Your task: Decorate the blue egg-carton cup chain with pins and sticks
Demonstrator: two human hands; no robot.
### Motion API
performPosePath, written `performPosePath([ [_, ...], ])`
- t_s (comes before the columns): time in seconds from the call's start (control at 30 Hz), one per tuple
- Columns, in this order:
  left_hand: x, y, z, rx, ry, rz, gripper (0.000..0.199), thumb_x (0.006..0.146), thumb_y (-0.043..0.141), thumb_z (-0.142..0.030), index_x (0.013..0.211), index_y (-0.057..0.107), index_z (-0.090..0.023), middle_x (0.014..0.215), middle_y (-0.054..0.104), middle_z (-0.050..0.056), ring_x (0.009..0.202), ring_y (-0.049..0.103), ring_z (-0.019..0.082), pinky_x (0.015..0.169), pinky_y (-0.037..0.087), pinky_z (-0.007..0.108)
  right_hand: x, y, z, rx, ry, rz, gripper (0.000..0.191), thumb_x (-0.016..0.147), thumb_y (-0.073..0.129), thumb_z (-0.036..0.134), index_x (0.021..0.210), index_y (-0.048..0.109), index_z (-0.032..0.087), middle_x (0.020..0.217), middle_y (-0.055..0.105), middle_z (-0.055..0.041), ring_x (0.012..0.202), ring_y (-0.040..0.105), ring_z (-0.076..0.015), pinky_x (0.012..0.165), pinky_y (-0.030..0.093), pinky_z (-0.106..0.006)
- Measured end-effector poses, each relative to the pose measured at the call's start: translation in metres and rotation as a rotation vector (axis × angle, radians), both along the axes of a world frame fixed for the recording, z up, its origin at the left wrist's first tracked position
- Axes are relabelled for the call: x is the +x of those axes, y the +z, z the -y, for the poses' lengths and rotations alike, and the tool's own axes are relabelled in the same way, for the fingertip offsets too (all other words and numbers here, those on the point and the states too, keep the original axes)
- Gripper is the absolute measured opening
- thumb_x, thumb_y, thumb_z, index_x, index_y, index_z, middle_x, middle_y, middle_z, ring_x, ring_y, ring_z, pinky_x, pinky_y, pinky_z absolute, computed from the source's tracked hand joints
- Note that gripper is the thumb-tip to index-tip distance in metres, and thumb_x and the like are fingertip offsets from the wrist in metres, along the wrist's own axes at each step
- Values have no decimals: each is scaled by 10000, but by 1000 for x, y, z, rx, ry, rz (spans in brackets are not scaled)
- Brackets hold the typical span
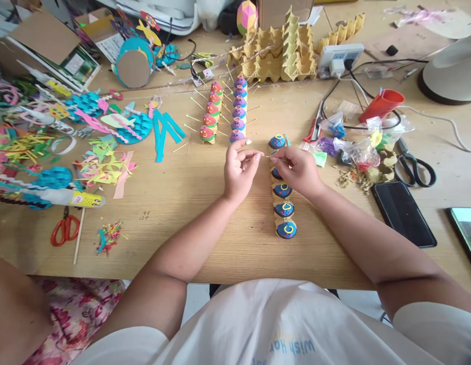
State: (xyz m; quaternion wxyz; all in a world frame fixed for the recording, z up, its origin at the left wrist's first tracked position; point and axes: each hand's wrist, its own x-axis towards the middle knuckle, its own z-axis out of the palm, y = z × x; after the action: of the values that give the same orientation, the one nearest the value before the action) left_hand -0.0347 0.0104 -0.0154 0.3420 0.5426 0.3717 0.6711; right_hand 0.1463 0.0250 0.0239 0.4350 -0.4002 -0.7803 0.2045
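My left hand (241, 170) is closed in a pinch on one end of a thin light stick (266, 155), much like a toothpick. Its other end is between the pinched fingers of my right hand (298, 170). Both hands hover over a blue egg-carton strip (284, 190) whose bumps carry yellow rings; my right hand hides part of it. Just beyond my left hand stand a purple-and-blue carton strip (239, 112) and a red-and-green carton strip (209, 120), both with thin sticks poking out sideways.
Left lie paper scraps (102, 165), orange-handled scissors (65, 229) and a glue bottle (77, 197). Right are bagged clay (362, 149), black scissors (413, 167), a phone (404, 213) and a red cup (383, 105). Egg cartons (273, 53) stand behind. Another person's arm (18, 309) is at lower left.
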Motion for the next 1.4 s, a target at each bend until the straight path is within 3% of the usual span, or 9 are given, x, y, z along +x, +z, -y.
performPosePath([
  [0.17,0,-2,-3,-39,-4,46,528,890,841,-536,1270,559,-301,930,780,-29,859,760,105,836,606,249,0,0,0,6,17,16,155,960,632,284,879,733,197,682,682,-13,612,550,-155,643,438,-310],
  [0.33,-11,-9,-13,-114,114,141,565,860,845,-600,1242,566,-291,907,741,-26,869,740,111,856,602,262,1,5,1,-58,7,-15,164,965,622,297,854,702,207,682,668,-7,605,542,-152,623,426,-305],
  [0.5,-7,-8,-10,-80,86,-18,552,948,715,-652,1345,528,-318,1005,772,16,982,770,150,937,605,318,2,2,-1,-107,-15,-12,199,970,620,351,866,711,208,681,675,-13,615,549,-159,625,439,-309],
  [0.63,-3,-9,-8,-53,65,-70,571,911,766,-646,1333,549,-329,996,764,2,900,739,125,888,579,285,0,-1,0,-91,7,39,191,964,639,345,888,742,204,729,714,-31,656,585,-171,666,464,-323],
  [0.8,-10,-14,-17,-107,190,65,589,873,774,-699,1251,579,-291,972,722,2,910,720,131,860,556,273,13,31,-5,-69,-109,11,165,970,645,306,903,759,207,754,700,-28,658,580,-164,641,476,-328],
  [0.97,-10,-15,-19,-102,232,41,653,835,763,-763,1246,606,-280,936,686,0,851,670,121,795,516,252,72,68,-16,105,-175,171,140,972,715,345,940,805,242,908,703,-74,764,611,-184,715,524,-383],
  [1.1,-6,-13,-14,-91,326,-45,541,896,747,-694,1225,638,-279,989,676,19,847,600,122,709,458,236,113,47,-5,131,-155,435,178,958,719,334,893,831,211,941,691,-123,853,624,-229,778,527,-424],
  [1.27,-5,-11,-11,-81,362,-82,469,908,781,-607,1220,666,-277,1106,668,47,950,587,144,726,449,236,124,1,16,38,-166,650,266,1001,638,359,976,874,240,953,679,-118,905,658,-289,778,542,-452],
  [1.4,-6,-12,-12,-84,350,-56,495,894,789,-627,1225,669,-280,1139,654,52,992,587,150,766,466,239,125,2,21,37,-220,713,300,1005,635,359,1132,869,221,1050,705,-149,1041,681,-357,887,551,-518],
])
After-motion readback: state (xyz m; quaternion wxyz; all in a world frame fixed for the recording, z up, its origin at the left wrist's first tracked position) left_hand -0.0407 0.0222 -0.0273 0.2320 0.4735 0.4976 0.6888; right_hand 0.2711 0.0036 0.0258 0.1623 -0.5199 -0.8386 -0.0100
